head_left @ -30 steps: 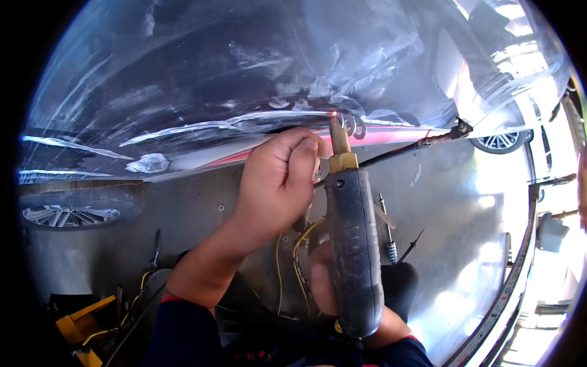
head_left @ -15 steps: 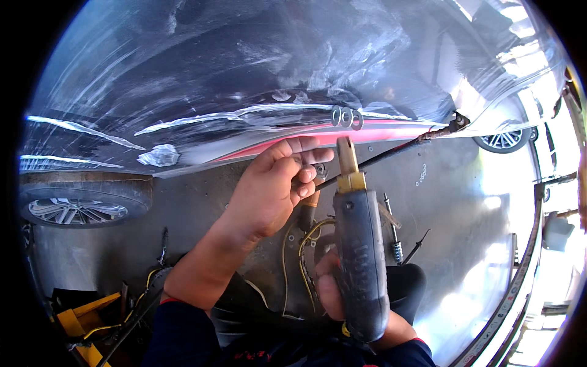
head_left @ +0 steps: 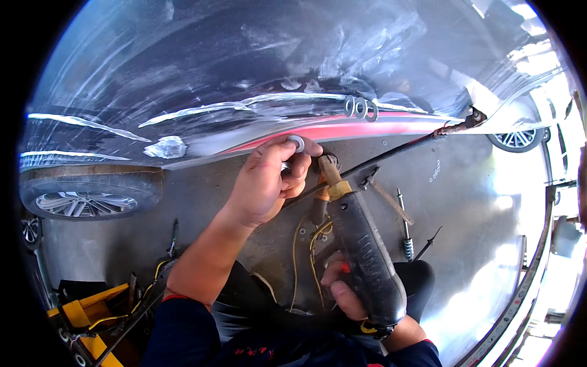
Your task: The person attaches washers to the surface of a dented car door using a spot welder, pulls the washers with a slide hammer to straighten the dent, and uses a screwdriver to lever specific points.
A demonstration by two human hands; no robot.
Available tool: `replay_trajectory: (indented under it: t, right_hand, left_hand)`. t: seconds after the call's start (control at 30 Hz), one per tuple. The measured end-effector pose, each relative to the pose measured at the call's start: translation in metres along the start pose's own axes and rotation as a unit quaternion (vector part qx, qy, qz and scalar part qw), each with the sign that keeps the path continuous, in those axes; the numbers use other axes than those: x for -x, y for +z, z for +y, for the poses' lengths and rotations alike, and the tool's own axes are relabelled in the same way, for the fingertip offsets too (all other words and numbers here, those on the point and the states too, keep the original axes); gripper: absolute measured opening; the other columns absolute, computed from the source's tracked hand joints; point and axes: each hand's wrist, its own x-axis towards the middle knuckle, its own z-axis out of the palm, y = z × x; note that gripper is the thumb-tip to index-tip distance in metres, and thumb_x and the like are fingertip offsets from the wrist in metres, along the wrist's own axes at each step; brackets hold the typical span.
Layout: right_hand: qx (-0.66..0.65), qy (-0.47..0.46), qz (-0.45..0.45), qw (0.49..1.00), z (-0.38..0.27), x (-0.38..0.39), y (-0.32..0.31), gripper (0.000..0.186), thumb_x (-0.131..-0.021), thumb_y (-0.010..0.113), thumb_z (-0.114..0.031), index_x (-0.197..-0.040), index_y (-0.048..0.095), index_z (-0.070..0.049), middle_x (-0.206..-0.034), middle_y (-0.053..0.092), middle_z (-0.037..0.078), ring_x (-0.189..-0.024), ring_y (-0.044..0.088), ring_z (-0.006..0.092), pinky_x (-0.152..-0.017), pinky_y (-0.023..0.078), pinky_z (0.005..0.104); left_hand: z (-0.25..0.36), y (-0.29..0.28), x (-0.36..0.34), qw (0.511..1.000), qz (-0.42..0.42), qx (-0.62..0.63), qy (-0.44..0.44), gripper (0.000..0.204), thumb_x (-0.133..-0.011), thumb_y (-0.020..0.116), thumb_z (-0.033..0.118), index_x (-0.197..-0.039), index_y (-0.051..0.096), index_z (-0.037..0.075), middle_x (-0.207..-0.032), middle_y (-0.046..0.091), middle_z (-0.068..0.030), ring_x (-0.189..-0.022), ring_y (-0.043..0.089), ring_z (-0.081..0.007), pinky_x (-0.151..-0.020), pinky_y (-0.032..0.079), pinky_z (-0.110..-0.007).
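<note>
My left hand [head_left: 260,189] pinches a small metal washer [head_left: 297,144] between thumb and forefinger, just below the car's side panel [head_left: 244,55]. Another bit of shiny metal shows among its curled fingers. In my right hand [head_left: 343,290] is a black weld gun [head_left: 367,251], gripped from underneath. Its brass-coloured collar [head_left: 339,189] and tip lean toward my left hand, a short gap from the washer. Three washers [head_left: 361,109] stand in a row on the panel's lower edge, to the right of my left hand.
A dark bar [head_left: 397,154] slants from the panel's right end down behind the gun. A wheel [head_left: 85,202] is at the left. On the floor lie a rod with a spring [head_left: 407,244], loose washers [head_left: 435,171] and cables [head_left: 315,244]. Yellow equipment [head_left: 92,309] stands lower left.
My left thumb and forefinger have come together, and a washer now shows between them. The gun's tip has tilted left toward that hand. The whole view has shifted slightly.
</note>
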Motion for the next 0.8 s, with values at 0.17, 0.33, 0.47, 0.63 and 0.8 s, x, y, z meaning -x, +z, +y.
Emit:
replay_trajectory:
  t: [0.17,0.33,0.47,0.63,0.8]
  right_hand:
    - [-0.056,0.059,0.035,0.996,-0.009,-0.001,0.005,0.021,-0.077,0.068,-0.01,-0.097,0.065,-0.004,-0.078,0.067,0.006,-0.07,0.066,0.022,-0.067,0.052,0.0324]
    - [0.015,0.008,-0.014,1.0,-0.009,-0.007,0.001,0.021,-0.077,0.068,-0.011,-0.097,0.065,-0.005,-0.077,0.067,0.005,-0.071,0.068,0.022,-0.067,0.053,0.0326]
    - [-0.041,0.042,0.011,0.998,-0.015,-0.004,0.003,0.025,-0.079,0.068,-0.01,-0.103,0.065,-0.005,-0.084,0.068,0.007,-0.078,0.068,0.0206,-0.07,0.053,0.0321]
    - [-0.132,0.045,0.012,0.99,-0.019,-0.003,0.008,0.052,-0.088,0.062,-0.015,-0.135,0.046,0.001,-0.087,0.063,0.007,-0.083,0.06,0.0194,-0.08,0.048,0.0335]
    - [-0.191,0.079,0.013,0.978,-0.026,-0.007,0.004,0.056,-0.087,0.065,-0.016,-0.136,0.045,0.0,-0.084,0.062,0.008,-0.08,0.061,0.0206,-0.077,0.05,0.0359]
  left_hand:
    - [-0.006,0.0,-0.007,0.999,0.001,0.031,0.014,0.035,-0.102,0.036,0.016,-0.111,0.064,-0.003,-0.072,0.052,-0.0009,-0.052,0.031,-0.0056,-0.05,0.029,-0.023]
    - [-0.009,-0.014,-0.011,0.994,-0.1,0.035,0.014,0.042,-0.103,0.033,0.022,-0.12,0.063,-0.003,-0.075,0.053,0.0003,-0.057,0.033,-0.0055,-0.052,0.029,-0.022]
    - [-0.013,-0.021,-0.014,0.983,-0.176,0.043,0.015,0.046,-0.105,0.031,0.026,-0.124,0.063,-0.002,-0.078,0.053,0.0021,-0.061,0.034,-0.0046,-0.053,0.029,-0.021]
    - [-0.008,-0.018,-0.02,0.984,-0.177,-0.026,-0.002,0.044,-0.105,0.031,0.022,-0.126,0.063,0.0,-0.081,0.05,0.0033,-0.061,0.032,-0.0035,-0.053,0.027,-0.019]
    - [-0.006,-0.001,-0.029,0.977,-0.211,-0.002,0.031,0.042,-0.104,0.033,0.021,-0.127,0.063,0.001,-0.085,0.052,0.0011,-0.059,0.032,-0.0032,-0.05,0.025,-0.017]
